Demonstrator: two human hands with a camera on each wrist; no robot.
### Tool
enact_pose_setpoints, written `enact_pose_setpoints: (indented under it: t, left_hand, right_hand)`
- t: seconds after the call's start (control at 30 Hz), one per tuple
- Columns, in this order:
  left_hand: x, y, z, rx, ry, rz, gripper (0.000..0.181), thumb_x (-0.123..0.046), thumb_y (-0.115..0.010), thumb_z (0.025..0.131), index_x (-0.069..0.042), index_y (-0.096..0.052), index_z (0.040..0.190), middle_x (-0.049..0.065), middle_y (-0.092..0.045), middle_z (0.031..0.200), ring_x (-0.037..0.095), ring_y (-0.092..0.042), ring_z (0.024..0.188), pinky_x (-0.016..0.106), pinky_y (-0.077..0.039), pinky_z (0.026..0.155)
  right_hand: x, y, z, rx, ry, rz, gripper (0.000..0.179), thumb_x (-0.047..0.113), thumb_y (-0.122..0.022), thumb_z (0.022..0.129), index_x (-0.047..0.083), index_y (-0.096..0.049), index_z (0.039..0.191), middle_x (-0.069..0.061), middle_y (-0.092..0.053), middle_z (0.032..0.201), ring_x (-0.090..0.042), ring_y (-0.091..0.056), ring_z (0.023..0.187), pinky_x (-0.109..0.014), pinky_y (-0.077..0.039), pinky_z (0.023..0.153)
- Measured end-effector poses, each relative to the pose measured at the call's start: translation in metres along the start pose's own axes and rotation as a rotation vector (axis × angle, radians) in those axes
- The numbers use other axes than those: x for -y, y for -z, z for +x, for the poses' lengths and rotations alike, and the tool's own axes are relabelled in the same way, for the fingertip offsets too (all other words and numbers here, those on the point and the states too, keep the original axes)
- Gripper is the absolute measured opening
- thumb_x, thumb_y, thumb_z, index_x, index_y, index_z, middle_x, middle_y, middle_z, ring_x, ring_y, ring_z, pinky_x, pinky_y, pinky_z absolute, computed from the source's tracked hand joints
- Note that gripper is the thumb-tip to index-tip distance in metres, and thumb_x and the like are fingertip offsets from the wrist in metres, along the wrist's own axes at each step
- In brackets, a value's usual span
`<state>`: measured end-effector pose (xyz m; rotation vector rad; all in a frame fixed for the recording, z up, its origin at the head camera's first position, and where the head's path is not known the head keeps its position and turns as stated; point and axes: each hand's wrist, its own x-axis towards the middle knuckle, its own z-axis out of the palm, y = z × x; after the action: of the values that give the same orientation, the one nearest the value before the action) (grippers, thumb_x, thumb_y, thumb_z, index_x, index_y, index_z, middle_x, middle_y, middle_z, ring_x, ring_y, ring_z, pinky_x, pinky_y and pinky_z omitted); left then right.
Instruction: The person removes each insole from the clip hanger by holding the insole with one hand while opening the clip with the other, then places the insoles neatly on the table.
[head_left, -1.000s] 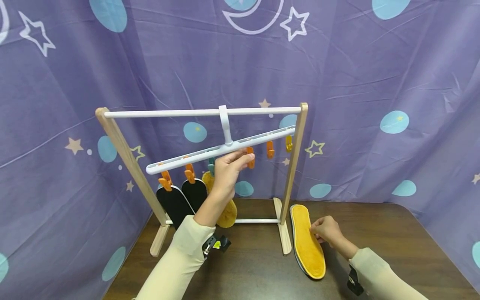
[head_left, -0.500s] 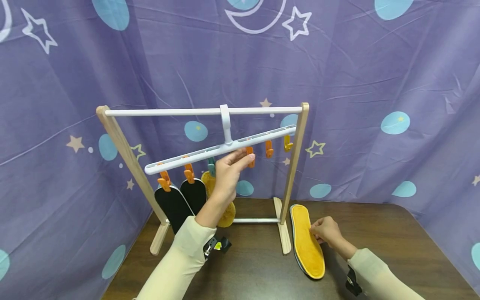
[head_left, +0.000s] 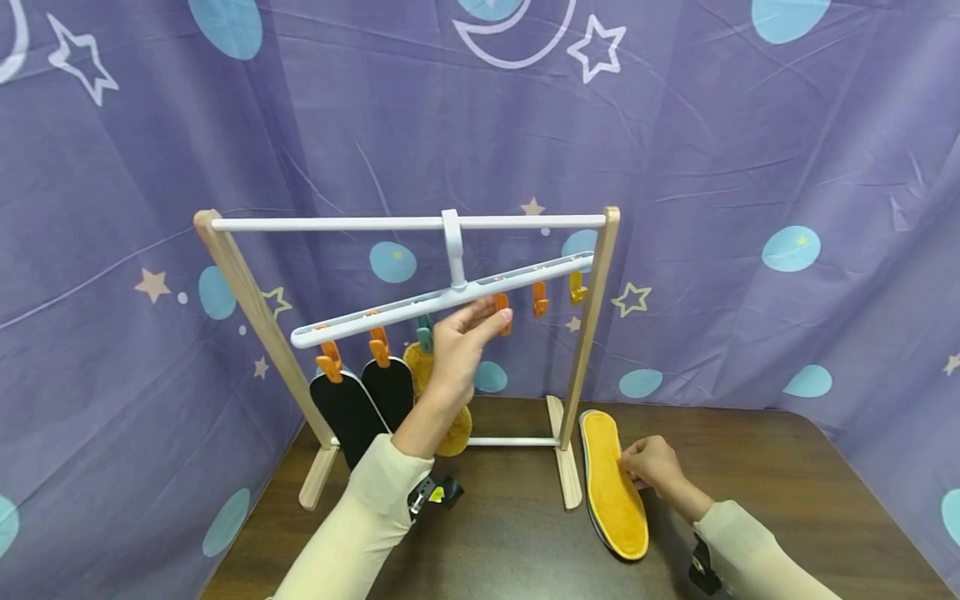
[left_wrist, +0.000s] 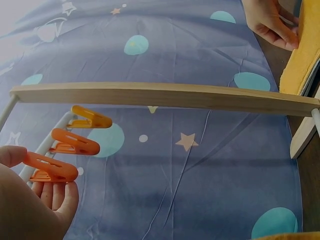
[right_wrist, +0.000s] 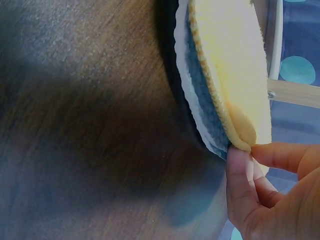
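Note:
My left hand (head_left: 459, 354) pinches an orange clip (left_wrist: 52, 167) under the tilted white hanger (head_left: 360, 323), thumb on one side and fingers on the other. On the table to the right, my right hand (head_left: 656, 464) pinches the edge of a yellow plush insole (head_left: 615, 483). The right wrist view shows thumb and fingers on the rim of this insole, with a grey-blue layer edged in white beneath it. Two black insoles (head_left: 348, 417) and a yellow one (head_left: 455, 429), partly behind my left arm, hang from clips on the hanger's lower left half.
A wooden stand with a white top rail (head_left: 330, 224) bears the hanger. Another orange clip (head_left: 540, 300) and a yellow clip (head_left: 577, 289) hang toward the hanger's right end, beside the stand's right post (head_left: 588, 333). A patterned purple curtain (head_left: 712, 167) stands behind the brown table (head_left: 757, 467).
Both hands keep their grips almost in the same place. The picture shifts only very slightly, and the insoles and hanger stay as they were.

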<state>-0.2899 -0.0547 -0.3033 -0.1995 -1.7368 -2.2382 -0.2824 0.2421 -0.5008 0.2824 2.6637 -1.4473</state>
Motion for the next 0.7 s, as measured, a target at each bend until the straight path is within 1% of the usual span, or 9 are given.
enact_pose_setpoints:
  t: [0.17,0.4,0.57,0.7]
  left_hand:
    - [0.0016,-0.0001,-0.0009,0.002,-0.007,-0.002,0.038,-0.003,-0.077,0.086,0.008,-0.069,0.121,0.019,-0.075,0.113,0.005,-0.069,0.089,0.021,-0.056,0.088]
    - [0.0014,-0.0005,0.0009,0.005,-0.024,0.001,0.037,-0.004,-0.076,0.086,0.008,-0.069,0.121,0.018,-0.075,0.113,0.006,-0.069,0.090,0.021,-0.056,0.088]
    - [0.0007,-0.0006,0.0006,0.014,-0.026,0.004,0.037,-0.004,-0.076,0.087,0.007,-0.069,0.121,0.020,-0.074,0.116,0.005,-0.069,0.091,0.020,-0.056,0.088]
    - [0.0015,-0.0011,-0.0006,0.014,-0.024,0.006,0.036,-0.004,-0.076,0.088,0.007,-0.069,0.122,0.019,-0.074,0.115,0.005,-0.069,0.090,0.020,-0.056,0.088]
  right_hand:
    - [-0.0017,-0.0015,-0.0004,-0.007,-0.008,-0.013,0.008,-0.001,-0.067,0.082,-0.008,-0.070,0.080,-0.008,-0.060,0.060,-0.016,-0.057,0.053,-0.031,-0.058,0.050]
    - [0.0023,-0.0002,0.0013,-0.009,-0.014,-0.018,0.009,-0.001,-0.066,0.081,-0.009,-0.069,0.080,-0.006,-0.057,0.058,-0.017,-0.057,0.053,-0.032,-0.058,0.050]
    - [0.0032,0.0001,0.0012,-0.005,-0.014,-0.020,0.009,-0.001,-0.066,0.081,-0.009,-0.069,0.080,-0.005,-0.056,0.058,-0.016,-0.057,0.053,-0.032,-0.059,0.050]
    - [0.0013,-0.0007,0.0008,-0.003,-0.029,-0.023,0.009,0.000,-0.067,0.082,-0.008,-0.069,0.080,-0.005,-0.057,0.059,-0.016,-0.058,0.054,-0.032,-0.059,0.050]
